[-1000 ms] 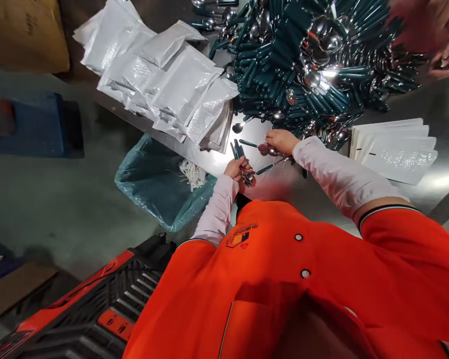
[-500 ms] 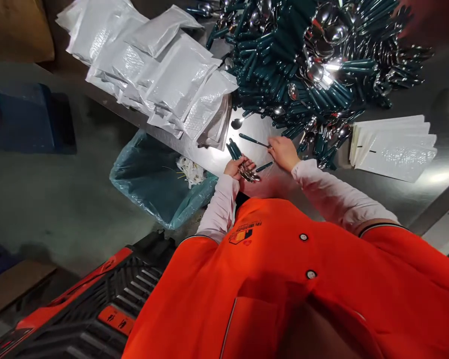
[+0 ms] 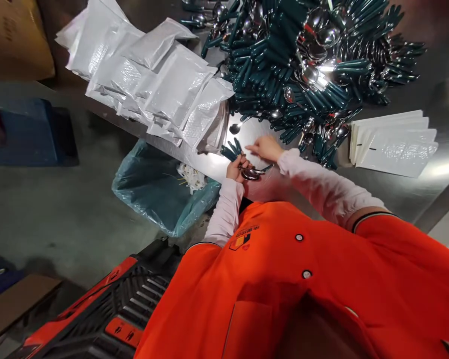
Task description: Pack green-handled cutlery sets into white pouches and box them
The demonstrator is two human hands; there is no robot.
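My left hand (image 3: 236, 168) is closed round a small bundle of spoons (image 3: 248, 173) with dark green handles, their bowls pointing right and their handles sticking up to the left. My right hand (image 3: 265, 147) hovers just above and right of that bundle, its fingers stretched towards the left hand; I cannot make out a spoon in it. Both hands are over the shiny metal table (image 3: 415, 197). A big heap of green-handled spoons (image 3: 303, 70) lies just beyond them.
A pile of white bubble mailers (image 3: 157, 80) lies at the table's left end, and a neat stack of mailers (image 3: 392, 142) sits at the right. A green-lined bin (image 3: 157, 194) stands below the table edge. A red and black crate (image 3: 97, 309) is on the floor.
My right hand has come leftward from the edge of the heap to the left hand's bundle. The loose spoon seen on the table near it is no longer there. Another person's hands at top right have gone.
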